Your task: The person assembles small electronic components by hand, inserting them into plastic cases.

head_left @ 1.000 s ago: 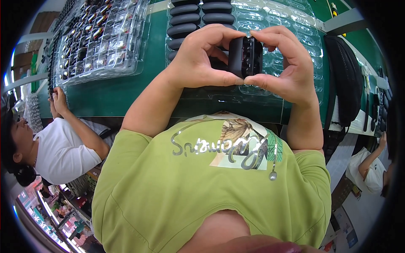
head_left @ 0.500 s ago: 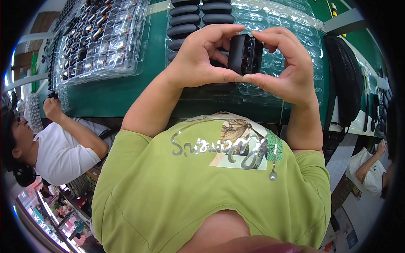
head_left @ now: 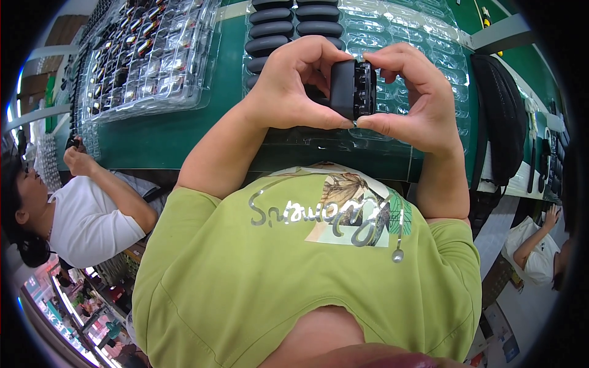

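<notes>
A small black case (head_left: pixel 343 90), parted along its length with dark inner parts showing at its right side, is held between my two hands above the green table. My left hand (head_left: pixel 302 84) grips its left half, thumb at the near end and fingers at the far end. My right hand (head_left: pixel 417 95) pinches the right half by its near and far ends with thumb and forefinger. Beneath and behind them lies a clear plastic tray (head_left: pixel 399 24), with several dark grey rounded cases (head_left: pixel 270 29) in rows in its left part.
Stacked clear trays full of small parts (head_left: pixel 144 67) stand at the left on the green table (head_left: pixel 147 144). A black bag (head_left: pixel 500 116) lies at the right, near a grey metal bar (head_left: pixel 503 34). Co-workers sit at the left (head_left: pixel 95 211) and far right (head_left: pixel 540 251).
Both hands have brought the case slightly nearer to me and turned it, so more of its inside shows. At the left, the co-worker's hand has shifted a little.
</notes>
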Demonstrator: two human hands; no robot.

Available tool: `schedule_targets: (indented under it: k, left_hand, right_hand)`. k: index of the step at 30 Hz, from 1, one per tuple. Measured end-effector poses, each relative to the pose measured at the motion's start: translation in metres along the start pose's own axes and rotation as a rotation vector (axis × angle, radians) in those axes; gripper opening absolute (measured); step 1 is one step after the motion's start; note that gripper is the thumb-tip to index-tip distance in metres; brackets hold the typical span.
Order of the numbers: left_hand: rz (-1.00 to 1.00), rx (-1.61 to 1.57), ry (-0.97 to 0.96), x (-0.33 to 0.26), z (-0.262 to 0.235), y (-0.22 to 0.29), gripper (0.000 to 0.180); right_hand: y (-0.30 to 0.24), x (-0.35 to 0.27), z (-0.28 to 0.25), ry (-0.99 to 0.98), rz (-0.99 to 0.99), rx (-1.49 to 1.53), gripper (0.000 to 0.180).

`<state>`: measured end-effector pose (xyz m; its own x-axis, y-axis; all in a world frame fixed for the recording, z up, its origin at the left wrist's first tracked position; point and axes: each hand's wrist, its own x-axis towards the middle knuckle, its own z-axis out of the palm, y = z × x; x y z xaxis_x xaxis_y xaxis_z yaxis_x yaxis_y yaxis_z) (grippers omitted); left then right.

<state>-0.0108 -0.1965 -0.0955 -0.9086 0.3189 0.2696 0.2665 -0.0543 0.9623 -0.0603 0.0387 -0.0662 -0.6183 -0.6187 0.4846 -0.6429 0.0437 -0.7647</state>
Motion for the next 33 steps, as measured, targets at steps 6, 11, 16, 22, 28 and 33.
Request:
schedule_targets:
  k: [6, 11, 16, 22, 28, 33]
  left_hand:
    - [0.026, 0.052, 0.003, -0.0008, 0.0005, -0.0003, 0.074]
    - [-0.006, 0.013, -0.006, -0.0005, -0.0011, 0.0011, 0.076]
    - [-0.025, -0.044, 0.020, 0.0014, -0.0004, 0.0014, 0.075]
    - [0.042, 0.012, 0.010, 0.0008, -0.0019, 0.0024, 0.072]
    - [0.048, -0.001, -0.007, -0.0003, -0.0020, 0.0044, 0.071]
    - [0.038, -0.044, 0.014, 0.0021, -0.0048, 0.0027, 0.072]
  right_hand:
    - [0.0007, -0.0004, -0.0010, -0.018, -0.021, -0.029, 0.058]
    - [-0.0017, -0.0003, -0.0021, 0.021, -0.039, -0.049, 0.059]
    - [-0.0016, -0.0003, -0.0032, 0.074, -0.074, -0.047, 0.060]
    - [0.0001, -0.0011, 0.0000, 0.037, -0.015, -0.047, 0.059]
    - [-0.0018, -0.0002, -0.0028, -0.019, -0.043, 0.017, 0.058]
    - [-0.0006, -0.0008, -0.0022, 0.100, -0.050, 0.146, 0.059]
